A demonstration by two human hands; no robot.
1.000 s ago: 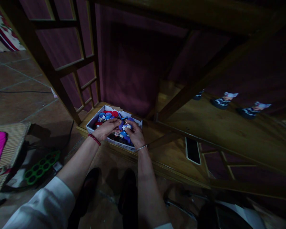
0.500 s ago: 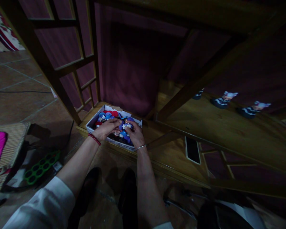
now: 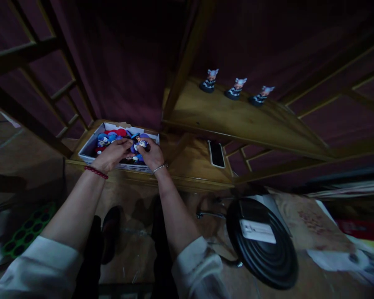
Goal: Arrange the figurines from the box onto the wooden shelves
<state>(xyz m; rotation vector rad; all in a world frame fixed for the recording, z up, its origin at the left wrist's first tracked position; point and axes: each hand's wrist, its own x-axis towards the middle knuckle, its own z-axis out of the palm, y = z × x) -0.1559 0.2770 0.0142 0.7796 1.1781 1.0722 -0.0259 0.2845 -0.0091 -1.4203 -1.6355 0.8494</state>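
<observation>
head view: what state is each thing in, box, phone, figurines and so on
Box: open, holding many colourful items
Small figure: held between left hand and right hand
Three figurines: standing upright on the shelf
Phone: lying flat, screen dark
Black round seat: white item lying on it

Shelf point(image 3: 212, 114) showing smooth wood; box point(image 3: 87, 157) looking cardboard; toys point(image 3: 112, 136) appearing smooth plastic; sleeves point(image 3: 46, 259) looking matt cloth; stool point(image 3: 264, 259) showing ridged sheen; silver bracelet point(image 3: 159, 168) gleaming metallic
</observation>
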